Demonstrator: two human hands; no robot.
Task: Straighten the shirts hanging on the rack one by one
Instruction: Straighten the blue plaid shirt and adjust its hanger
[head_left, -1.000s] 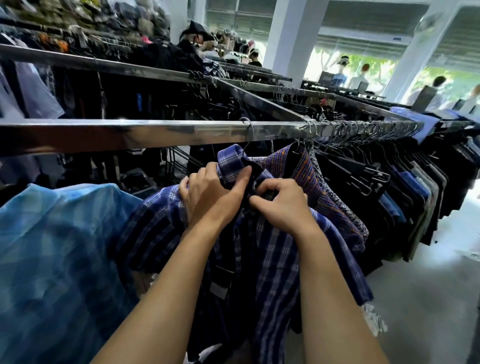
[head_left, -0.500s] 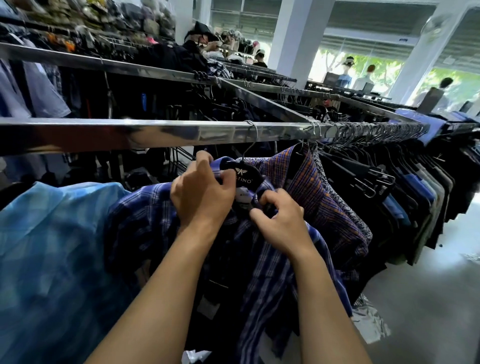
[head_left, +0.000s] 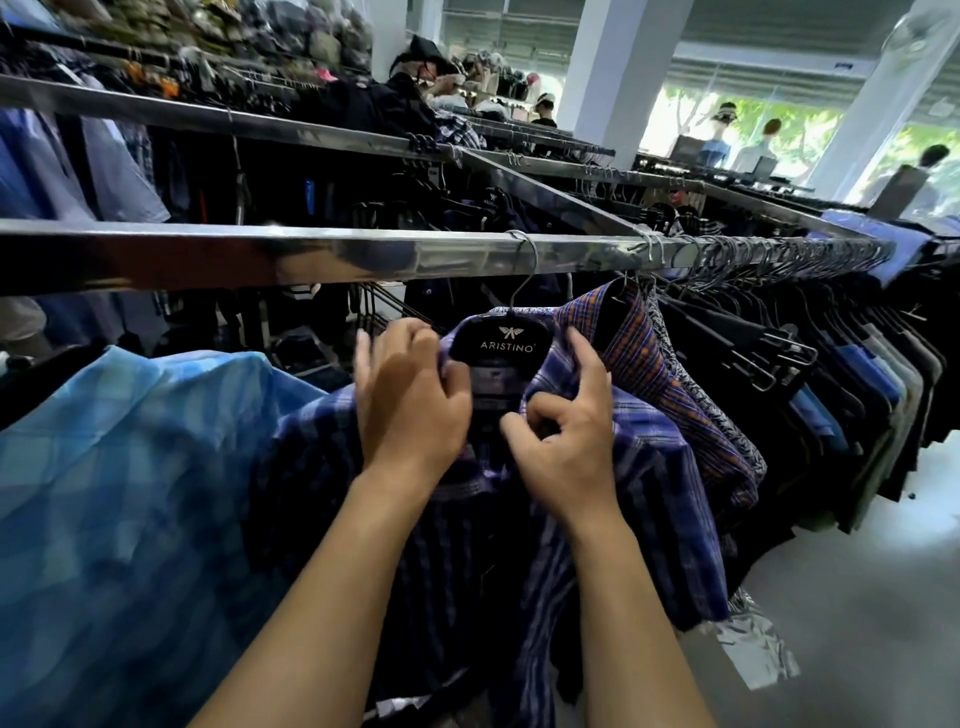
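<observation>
Pinching the collar of the blue-purple plaid cotton shirt (head_left: 649, 467) with left hand (head_left: 410, 400) at eight o'clock, right hand (head_left: 569, 452) at five, off the black plastic hanger (head_left: 498, 340); hanging lengthwise toward six, equally near both.

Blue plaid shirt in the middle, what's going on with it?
A person is tidying the dark blue plaid shirt, which hangs on a black plastic hanger marked ARISTINO from the shiny metal rail. The right hand pinches the fabric below the collar, index finger raised along it. The left hand lies over the collar's other side, too blurred to judge its grip. A light blue checked shirt hangs to the left, an orange and blue plaid shirt to the right.
</observation>
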